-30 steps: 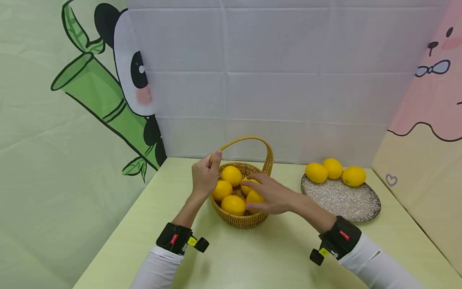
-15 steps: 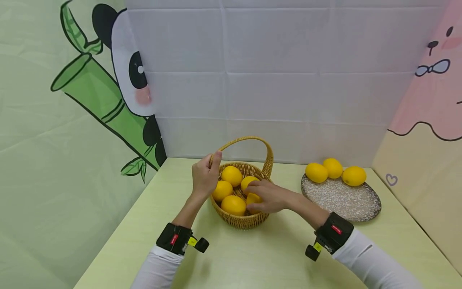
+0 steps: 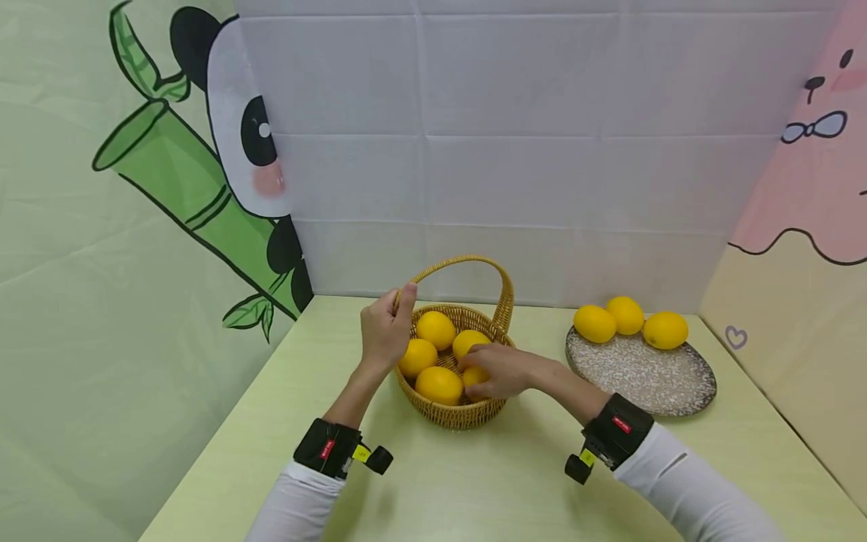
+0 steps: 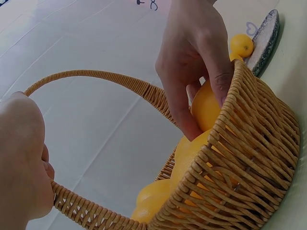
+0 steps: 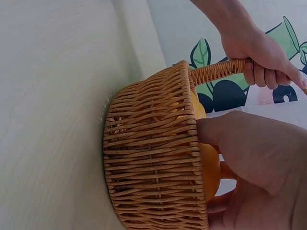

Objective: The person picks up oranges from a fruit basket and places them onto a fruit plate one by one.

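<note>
My left hand grips the left side of the arched handle of a woven wicker basket, which stands on the table. Inside lie several yellow lemons. My right hand reaches in over the basket's right rim. Its thumb and fingers lie on either side of one lemon, as the left wrist view shows. From the right wrist, that lemon shows just past the rim, partly hidden by the hand and the wicker.
A speckled oval plate stands at the right of the table, with three lemons along its back edge. Behind the table hangs a pale cloth backdrop, with printed side panels beside it.
My right hand has moved left and down into the basket, and its spread fingers have closed round the right-hand lemon. The left hand has kept its grip on the handle.
</note>
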`<state>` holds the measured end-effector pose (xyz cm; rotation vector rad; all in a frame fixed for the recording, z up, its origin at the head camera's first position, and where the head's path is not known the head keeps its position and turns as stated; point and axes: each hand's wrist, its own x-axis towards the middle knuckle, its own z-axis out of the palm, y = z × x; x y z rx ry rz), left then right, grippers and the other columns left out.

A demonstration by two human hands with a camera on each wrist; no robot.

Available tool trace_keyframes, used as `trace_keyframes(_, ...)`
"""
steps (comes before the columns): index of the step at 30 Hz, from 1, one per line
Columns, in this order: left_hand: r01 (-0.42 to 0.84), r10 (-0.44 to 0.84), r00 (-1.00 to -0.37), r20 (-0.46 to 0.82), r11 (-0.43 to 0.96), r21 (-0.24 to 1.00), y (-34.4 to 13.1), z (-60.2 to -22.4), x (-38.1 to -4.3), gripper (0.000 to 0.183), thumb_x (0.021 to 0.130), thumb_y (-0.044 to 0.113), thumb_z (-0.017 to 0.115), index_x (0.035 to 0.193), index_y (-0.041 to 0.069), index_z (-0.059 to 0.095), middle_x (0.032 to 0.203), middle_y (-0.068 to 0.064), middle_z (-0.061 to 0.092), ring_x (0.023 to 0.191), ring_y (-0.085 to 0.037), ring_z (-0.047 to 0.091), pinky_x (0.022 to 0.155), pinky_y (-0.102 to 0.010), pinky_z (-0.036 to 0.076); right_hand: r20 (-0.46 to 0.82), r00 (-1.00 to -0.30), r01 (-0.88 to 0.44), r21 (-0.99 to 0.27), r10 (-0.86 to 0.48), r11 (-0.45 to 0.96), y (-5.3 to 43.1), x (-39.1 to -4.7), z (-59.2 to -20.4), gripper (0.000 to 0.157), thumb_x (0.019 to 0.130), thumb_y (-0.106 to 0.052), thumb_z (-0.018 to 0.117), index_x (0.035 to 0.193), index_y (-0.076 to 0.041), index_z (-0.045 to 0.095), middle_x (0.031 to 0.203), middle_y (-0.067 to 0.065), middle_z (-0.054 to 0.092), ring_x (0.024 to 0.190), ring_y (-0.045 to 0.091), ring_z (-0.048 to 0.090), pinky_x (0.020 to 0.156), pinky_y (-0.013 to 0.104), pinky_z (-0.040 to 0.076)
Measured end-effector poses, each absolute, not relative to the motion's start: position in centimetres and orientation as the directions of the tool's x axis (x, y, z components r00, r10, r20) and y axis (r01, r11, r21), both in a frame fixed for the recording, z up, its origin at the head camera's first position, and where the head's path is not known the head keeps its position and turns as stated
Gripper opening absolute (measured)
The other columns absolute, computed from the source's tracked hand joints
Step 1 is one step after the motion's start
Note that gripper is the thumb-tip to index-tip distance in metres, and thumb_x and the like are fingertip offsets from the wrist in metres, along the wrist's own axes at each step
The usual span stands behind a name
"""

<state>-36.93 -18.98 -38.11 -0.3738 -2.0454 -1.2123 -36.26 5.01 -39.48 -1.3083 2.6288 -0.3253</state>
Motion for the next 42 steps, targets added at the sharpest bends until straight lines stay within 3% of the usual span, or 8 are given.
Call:
trace_keyframes(13, 0.567, -0.107, -0.700, 0.706, 0.518, 0.641, -18.9, -38.1, -36.8, 0.057, 0.108, 0.043, 0.050, 0.060, 0.015, 0.036, 0.050, -0.002, 0.030, 0.039, -0.019, 0.025, 0.039, -0.022, 0.016, -0.093, -0.606, -0.754, -0.251, -0.790, 0.607, 4.9, -36.3, -39.4, 0.040, 0.099, -0.030, 0.068, 0.135, -0.014, 0.067, 0.133, 0.003, 0.063, 0.118, 0.016, 0.055, 0.101, 0.040, 0.048)
trace_keyframes(29, 0.576, -0.101, -0.696, 0.711, 0.512, 0.637, -19.0, -38.2, -36.9, 0.056, 0.109, 0.041, 0.050, 0.060, 0.015, 0.036, 0.050, -0.001, 0.030, 0.038, -0.015, 0.024, 0.038, -0.021, 0.015, -0.063, -0.582, -0.782, -0.229, -0.811, 0.579, 5.0, -36.5, -39.1, 0.036, 0.098, -0.028, 0.069, 0.131, -0.013, 0.070, 0.128, 0.003, 0.065, 0.112, 0.015, 0.056, 0.095, 0.039, 0.049)
trace_keyframes(42, 0.569, -0.107, -0.703, 0.703, 0.509, 0.646, -19.0, -38.2, -36.9, 0.057, 0.108, 0.042, 0.050, 0.060, 0.015, 0.036, 0.050, -0.003, 0.031, 0.039, -0.020, 0.026, 0.039, -0.021, 0.016, -0.010, -0.578, -0.795, -0.219, -0.816, 0.565, 5.3, -36.3, -38.5, 0.040, 0.098, -0.032, 0.071, 0.133, -0.012, 0.069, 0.131, 0.002, 0.064, 0.116, 0.015, 0.056, 0.099, 0.038, 0.049)
